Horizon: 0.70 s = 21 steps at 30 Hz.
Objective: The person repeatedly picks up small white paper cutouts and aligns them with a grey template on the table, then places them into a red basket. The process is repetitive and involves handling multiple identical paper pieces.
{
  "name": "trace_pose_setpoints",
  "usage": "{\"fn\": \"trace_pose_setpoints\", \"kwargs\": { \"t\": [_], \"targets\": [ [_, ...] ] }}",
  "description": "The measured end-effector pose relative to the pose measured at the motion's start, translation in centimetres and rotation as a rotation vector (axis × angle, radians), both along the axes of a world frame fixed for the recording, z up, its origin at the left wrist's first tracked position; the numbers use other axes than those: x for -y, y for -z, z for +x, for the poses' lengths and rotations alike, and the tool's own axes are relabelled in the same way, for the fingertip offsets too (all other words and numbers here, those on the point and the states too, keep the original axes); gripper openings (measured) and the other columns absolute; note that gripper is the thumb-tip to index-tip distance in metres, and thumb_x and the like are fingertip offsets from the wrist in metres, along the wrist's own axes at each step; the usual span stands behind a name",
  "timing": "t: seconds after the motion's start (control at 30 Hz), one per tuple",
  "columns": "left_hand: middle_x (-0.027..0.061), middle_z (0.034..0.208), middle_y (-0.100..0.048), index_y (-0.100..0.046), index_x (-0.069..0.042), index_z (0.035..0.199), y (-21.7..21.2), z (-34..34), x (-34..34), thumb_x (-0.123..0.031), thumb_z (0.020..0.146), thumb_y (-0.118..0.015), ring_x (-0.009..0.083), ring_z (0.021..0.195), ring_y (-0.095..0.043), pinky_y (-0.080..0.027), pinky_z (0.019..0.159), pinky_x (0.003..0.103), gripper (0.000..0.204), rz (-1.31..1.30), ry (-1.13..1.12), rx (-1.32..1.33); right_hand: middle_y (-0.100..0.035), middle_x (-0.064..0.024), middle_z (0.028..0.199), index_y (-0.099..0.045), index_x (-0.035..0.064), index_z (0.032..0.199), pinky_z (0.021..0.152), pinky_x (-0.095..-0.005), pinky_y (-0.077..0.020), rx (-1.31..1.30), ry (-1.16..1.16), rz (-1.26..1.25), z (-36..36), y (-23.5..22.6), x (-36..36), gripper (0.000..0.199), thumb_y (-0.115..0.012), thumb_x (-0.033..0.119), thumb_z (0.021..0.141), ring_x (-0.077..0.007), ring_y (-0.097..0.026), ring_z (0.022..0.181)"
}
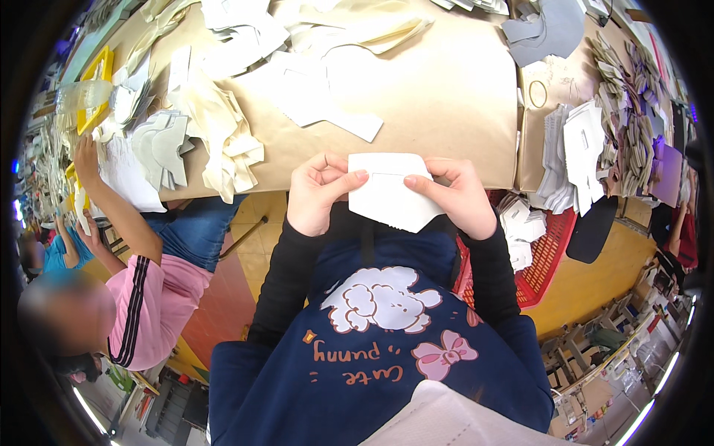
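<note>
Between my two hands, just over the table's near edge, is a white cut piece (394, 195) that looks like fabric or thin card, with a stitched or drawn rectangular line near its top. My left hand (318, 190) pinches its left edge, thumb on top. On the opposite edge my right hand (460, 192) grips it the same way, thumb over the face and fingers behind. The lower edge of the piece is slightly jagged. Beyond it on the table lies another white cut piece (327, 97) with angled corners.
Cream pieces (229, 141) and grey curved pieces (160, 149) lie to the left, beside a co-worker in a pink shirt (160, 308). Stacks of white pieces (584, 149) and bundled pieces (632, 97) fill the right. A red basket (547, 260) holding white pieces stands below the table edge.
</note>
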<state>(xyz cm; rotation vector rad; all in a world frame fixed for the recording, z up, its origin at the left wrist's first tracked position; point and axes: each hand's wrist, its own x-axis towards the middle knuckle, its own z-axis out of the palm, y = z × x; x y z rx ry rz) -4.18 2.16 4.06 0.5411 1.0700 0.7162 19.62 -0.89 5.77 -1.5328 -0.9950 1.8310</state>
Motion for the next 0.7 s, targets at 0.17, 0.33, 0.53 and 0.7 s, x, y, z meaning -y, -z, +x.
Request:
{"fn": "trace_pose_setpoints", "kwargs": {
  "t": [0.17, 0.33, 0.53, 0.7],
  "targets": [
    [0.0170, 0.087, -0.076, -0.062, 0.003, 0.107, -1.2, 0.0, -0.2, 0.000, 0.088, -0.075, 0.0159, 0.077, -0.073, -0.057, 0.069, 0.027, 0.023, 0.053, 0.000, -0.056, -0.074, -0.0064, 0.093, -0.071, -0.0075, 0.115, 0.072, -0.0239, -0.0525, -0.034, 0.033, -0.029, -0.1, -1.3, -0.3, 0.029, -0.070, 0.014, 0.096, -0.0080, -0.066, 0.082],
    [0.0127, 0.089, -0.077, -0.062, 0.004, 0.127, 0.1, 1.0, -0.4, -0.003, 0.088, -0.076, 0.0130, 0.080, -0.072, -0.056, 0.074, 0.025, 0.042, 0.197, 0.091, -0.220, -0.072, -0.0068, 0.086, -0.072, -0.0039, 0.112, 0.069, -0.0279, -0.0505, 0.275, -0.077, 0.135, 0.5, -0.6, -1.2, 0.028, -0.072, 0.017, 0.093, -0.0122, -0.066, 0.076],
    [0.0047, 0.088, -0.064, -0.069, -0.007, 0.109, 2.2, 2.0, 0.2, -0.011, 0.083, -0.078, 0.0252, 0.084, -0.059, -0.048, 0.076, 0.038, 0.029, 0.766, 0.215, -0.976, -0.060, -0.0097, 0.114, -0.071, 0.0079, 0.113, 0.094, -0.0410, -0.0399, 1.058, 0.002, 0.736, 0.5, 2.0, -0.9, 0.031, -0.077, 0.015, 0.083, -0.0289, -0.055, 0.110],
    [0.0064, 0.096, -0.062, -0.069, -0.008, 0.108, 2.6, 3.5, 0.4, -0.012, 0.083, -0.078, 0.0270, 0.089, -0.059, -0.047, 0.080, 0.039, 0.027, 0.962, 0.119, -0.959, -0.062, -0.0049, 0.104, -0.073, 0.0137, 0.112, 0.088, -0.0407, -0.0403, 0.974, -0.022, 0.858, 0.3, 3.0, 1.6, 0.030, -0.075, 0.012, 0.083, -0.0245, -0.058, 0.097]
  ]
}}
